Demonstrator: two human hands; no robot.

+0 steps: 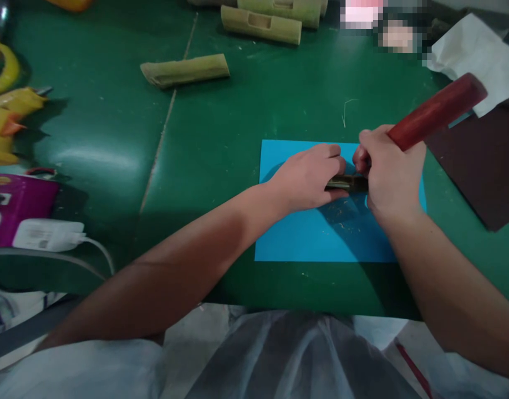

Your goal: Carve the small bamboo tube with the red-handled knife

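My left hand [315, 174] is closed round a short piece of bamboo [346, 183], pressing it down on a blue sheet [296, 238]. My right hand [391, 172] is wrapped round a tool with a thick red handle [439, 111], which slants up to the right. The tool's working end is hidden behind my fingers at the right part of the bamboo. Pale shavings [341, 224] lie scattered on the sheet just below the bamboo.
A cut bamboo piece [186, 71] lies beyond my left arm, and notched bamboo tubes [260, 25] sit at the far edge. On the left are a yellow glue gun [9, 119] and a purple power block with a white plug [49, 234]. Brown sheets [483, 166] and white paper [474, 55] lie right.
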